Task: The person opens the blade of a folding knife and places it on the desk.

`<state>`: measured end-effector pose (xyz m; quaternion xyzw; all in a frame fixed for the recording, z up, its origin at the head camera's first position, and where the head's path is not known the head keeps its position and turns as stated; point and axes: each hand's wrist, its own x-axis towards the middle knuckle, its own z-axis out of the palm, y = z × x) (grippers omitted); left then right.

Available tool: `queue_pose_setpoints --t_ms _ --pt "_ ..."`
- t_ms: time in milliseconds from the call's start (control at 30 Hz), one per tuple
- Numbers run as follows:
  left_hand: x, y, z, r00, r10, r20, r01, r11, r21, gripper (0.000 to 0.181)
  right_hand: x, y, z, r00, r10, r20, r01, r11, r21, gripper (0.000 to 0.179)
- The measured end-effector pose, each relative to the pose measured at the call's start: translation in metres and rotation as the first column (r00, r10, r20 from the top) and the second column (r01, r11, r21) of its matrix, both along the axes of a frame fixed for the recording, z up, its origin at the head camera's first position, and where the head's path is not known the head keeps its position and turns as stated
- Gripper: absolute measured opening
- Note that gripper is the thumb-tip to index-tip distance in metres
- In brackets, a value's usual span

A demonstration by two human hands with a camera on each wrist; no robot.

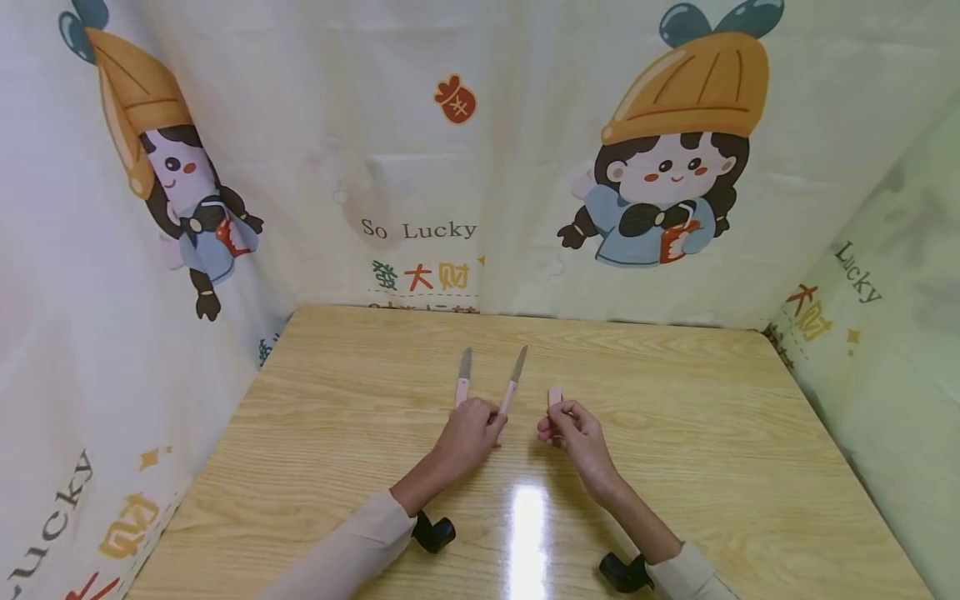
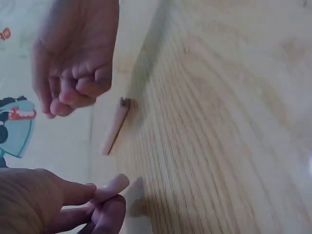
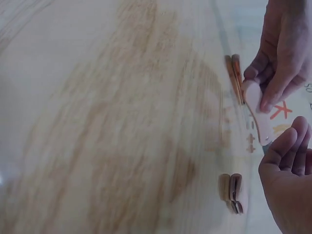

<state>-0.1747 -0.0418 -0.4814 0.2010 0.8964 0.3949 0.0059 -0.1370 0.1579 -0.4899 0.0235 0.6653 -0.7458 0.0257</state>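
Observation:
My left hand (image 1: 468, 433) holds a knife (image 1: 512, 387) by its pale pink handle (image 2: 111, 188), thumb and fingers pinching it. The narrow blade points away, up toward the far side. A second knife (image 1: 462, 387) with a pink handle lies just left of that hand, its handle end partly hidden. My right hand (image 1: 577, 437) hovers to the right with loosely bent fingers and nothing in them. Beyond its fingertips lies a slim pink piece with a notched end (image 2: 116, 127), apart from the hand in both wrist views.
The wood-grain table (image 1: 337, 450) carries a bright light reflection near its front middle. A patterned cloth (image 1: 525, 167) hangs behind it and at both sides. A dark camera mount (image 1: 435, 532) hangs at each wrist.

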Motion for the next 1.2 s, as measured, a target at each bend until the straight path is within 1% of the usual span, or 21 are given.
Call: queue_pose_setpoints --t_ms 67,133,167,200,267,300,333,400,433,533,567,633,867,933,1000,1100,1167,1200 --pt "-0.005 0.003 -0.002 0.999 0.026 0.034 -0.026 1.0 0.009 0.03 0.0 0.0 -0.001 1.0 0.009 0.001 -0.009 1.0 0.019 0.028" --pt "-0.009 0.006 -0.005 0.996 0.067 0.05 -0.067 0.998 -0.007 0.031 0.0 0.0 -0.002 1.0 0.017 0.007 -0.017 1.0 0.023 0.027" --pt "-0.011 0.008 -0.006 0.995 0.084 0.046 -0.083 0.996 -0.029 0.031 0.0 0.001 -0.003 1.0 0.018 0.009 -0.018 1.0 0.023 0.026" --pt "-0.012 0.009 -0.007 0.994 0.101 0.041 -0.098 0.994 -0.051 0.026 0.001 0.001 -0.004 1.0 0.018 0.012 -0.019 1.0 0.021 0.026" --pt "-0.014 0.011 -0.009 0.993 0.122 -0.006 -0.122 0.986 -0.111 0.013 0.001 0.001 -0.005 1.0 0.021 0.015 -0.021 1.0 0.02 0.025" --pt "-0.015 0.012 -0.01 0.992 0.124 -0.025 -0.126 0.981 -0.144 0.013 0.001 0.001 -0.005 1.0 0.023 0.018 -0.023 1.0 0.012 0.024" --pt "-0.015 0.012 -0.011 0.991 0.12 -0.061 -0.129 0.975 -0.184 0.018 0.001 0.001 -0.005 1.0 0.023 0.019 -0.023 1.0 0.01 0.024" --pt "-0.016 0.013 -0.012 0.989 0.092 -0.114 -0.119 0.96 -0.252 0.027 0.001 0.001 -0.006 0.999 0.034 0.024 -0.035 0.999 0.012 0.024" --pt "-0.016 0.013 -0.013 0.989 0.076 -0.13 -0.111 0.953 -0.282 0.03 0.001 0.001 -0.006 0.998 0.049 0.026 -0.05 0.999 0.019 0.025" --pt "-0.016 0.013 -0.015 0.987 0.043 -0.153 -0.093 0.938 -0.335 0.026 0.002 0.001 -0.005 0.994 0.103 0.031 -0.104 0.994 0.039 0.028" --pt "-0.015 0.013 -0.016 0.989 0.038 -0.145 -0.086 0.937 -0.339 0.026 0.002 0.001 -0.005 0.992 0.124 0.03 -0.125 0.991 0.046 0.029" --pt "-0.015 0.013 -0.017 0.99 0.037 -0.135 -0.08 0.941 -0.328 0.028 0.001 0.0 -0.005 0.988 0.149 0.029 -0.15 0.987 0.057 0.03" --pt "-0.015 0.01 -0.021 0.99 0.023 -0.142 -0.065 0.952 -0.298 0.029 0.0 0.0 -0.007 0.987 0.155 0.032 -0.157 0.985 0.078 0.03" --pt "-0.014 0.009 -0.021 0.99 0.026 -0.138 -0.064 0.959 -0.277 0.03 -0.001 0.0 -0.007 0.986 0.163 0.031 -0.165 0.983 0.084 0.031" --pt "-0.014 0.007 -0.02 0.992 0.032 -0.12 -0.059 0.971 -0.232 0.032 -0.001 0.001 -0.007 0.985 0.168 0.028 -0.17 0.98 0.1 0.032" --pt "-0.012 0.003 -0.019 0.992 0.045 -0.116 -0.063 0.986 -0.154 0.036 -0.003 0.007 -0.005 0.985 0.17 -0.009 -0.166 0.968 0.188 0.033" --pt "-0.011 0.002 -0.016 0.992 0.041 -0.119 -0.054 0.993 -0.104 0.038 -0.004 0.012 -0.004 0.985 0.159 -0.062 -0.136 0.952 0.275 0.031" --pt "-0.01 0.002 -0.014 0.99 0.039 -0.132 -0.051 0.995 -0.088 0.039 -0.006 0.015 -0.003 0.984 0.154 -0.091 -0.117 0.939 0.322 0.03"
